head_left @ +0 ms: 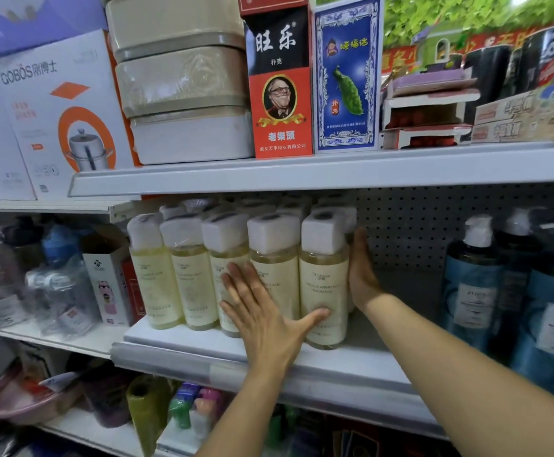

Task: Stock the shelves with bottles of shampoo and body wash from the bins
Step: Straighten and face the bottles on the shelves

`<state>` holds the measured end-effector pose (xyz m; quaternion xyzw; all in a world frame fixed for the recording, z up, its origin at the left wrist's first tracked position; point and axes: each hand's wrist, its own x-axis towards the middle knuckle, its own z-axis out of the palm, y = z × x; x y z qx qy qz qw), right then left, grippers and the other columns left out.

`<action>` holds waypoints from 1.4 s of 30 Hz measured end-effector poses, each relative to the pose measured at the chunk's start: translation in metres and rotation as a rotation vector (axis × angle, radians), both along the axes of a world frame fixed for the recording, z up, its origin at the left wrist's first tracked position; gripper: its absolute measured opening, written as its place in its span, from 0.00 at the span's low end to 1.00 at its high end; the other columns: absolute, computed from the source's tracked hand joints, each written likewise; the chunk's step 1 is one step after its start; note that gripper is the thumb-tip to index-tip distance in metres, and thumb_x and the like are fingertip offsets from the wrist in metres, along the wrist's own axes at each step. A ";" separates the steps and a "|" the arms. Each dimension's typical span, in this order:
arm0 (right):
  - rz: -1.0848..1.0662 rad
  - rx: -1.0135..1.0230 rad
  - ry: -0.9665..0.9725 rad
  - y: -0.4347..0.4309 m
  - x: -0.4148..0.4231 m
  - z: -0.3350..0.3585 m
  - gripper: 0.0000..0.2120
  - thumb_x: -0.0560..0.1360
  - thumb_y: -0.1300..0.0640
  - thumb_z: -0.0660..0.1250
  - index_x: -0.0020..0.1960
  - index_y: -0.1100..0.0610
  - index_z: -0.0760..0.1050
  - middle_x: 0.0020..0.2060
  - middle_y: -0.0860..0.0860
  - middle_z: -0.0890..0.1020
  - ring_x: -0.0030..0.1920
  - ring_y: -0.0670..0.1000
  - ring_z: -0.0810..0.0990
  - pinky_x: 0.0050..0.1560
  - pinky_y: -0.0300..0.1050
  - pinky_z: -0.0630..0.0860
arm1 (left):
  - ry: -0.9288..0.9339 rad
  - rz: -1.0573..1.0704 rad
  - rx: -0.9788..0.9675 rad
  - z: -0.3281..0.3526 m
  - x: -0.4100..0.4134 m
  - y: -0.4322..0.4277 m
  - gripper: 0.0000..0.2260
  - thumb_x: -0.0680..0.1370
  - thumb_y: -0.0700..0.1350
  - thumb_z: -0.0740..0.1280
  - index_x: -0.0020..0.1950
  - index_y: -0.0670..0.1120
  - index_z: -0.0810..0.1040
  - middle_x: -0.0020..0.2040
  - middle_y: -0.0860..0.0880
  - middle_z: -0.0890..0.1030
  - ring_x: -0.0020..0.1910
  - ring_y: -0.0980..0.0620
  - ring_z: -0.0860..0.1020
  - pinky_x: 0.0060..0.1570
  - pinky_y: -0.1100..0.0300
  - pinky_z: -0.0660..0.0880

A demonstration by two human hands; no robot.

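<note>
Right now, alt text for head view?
Left hand presses flat on the fronts of pale yellow, white-capped plastic bottles on a white metal shelf; right hand lies flat against the row's right end. Blue pump bottles stand farther right.

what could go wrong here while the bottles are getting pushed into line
1. The rightmost bottle stands forward of its row, near the shelf lip. If the left hand slips off its front, it may tip out and fall.
2. The right hand presses flat on that bottle's side. The row is tightly packed, so a hard sideways push could shove the leftmost bottle into the white carton beside it.
</note>
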<state>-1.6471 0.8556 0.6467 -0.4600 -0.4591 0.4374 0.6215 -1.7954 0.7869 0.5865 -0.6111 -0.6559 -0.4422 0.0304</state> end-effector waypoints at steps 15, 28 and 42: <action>0.006 -0.124 0.082 -0.013 -0.011 -0.003 0.40 0.76 0.26 0.42 0.60 0.54 0.77 0.51 0.55 0.84 0.50 0.53 0.83 0.53 0.47 0.77 | 0.011 0.008 -0.008 -0.001 0.002 -0.002 0.67 0.58 0.84 0.56 0.77 0.44 0.27 0.77 0.45 0.26 0.77 0.44 0.28 0.75 0.34 0.40; -0.133 -0.213 0.107 -0.018 -0.028 -0.032 0.62 0.49 0.11 0.40 0.67 0.47 0.72 0.60 0.56 0.81 0.57 0.58 0.80 0.62 0.58 0.75 | 0.054 0.024 -0.039 -0.004 0.003 0.004 0.67 0.59 0.84 0.54 0.77 0.41 0.26 0.77 0.42 0.27 0.77 0.42 0.29 0.75 0.34 0.38; -0.087 -0.284 -0.057 -0.060 -0.028 -0.022 0.53 0.62 0.17 0.40 0.71 0.51 0.71 0.64 0.56 0.78 0.63 0.61 0.77 0.66 0.60 0.72 | 0.046 0.011 -0.023 -0.004 0.002 -0.001 0.64 0.60 0.84 0.49 0.77 0.43 0.26 0.76 0.44 0.25 0.76 0.44 0.27 0.74 0.39 0.33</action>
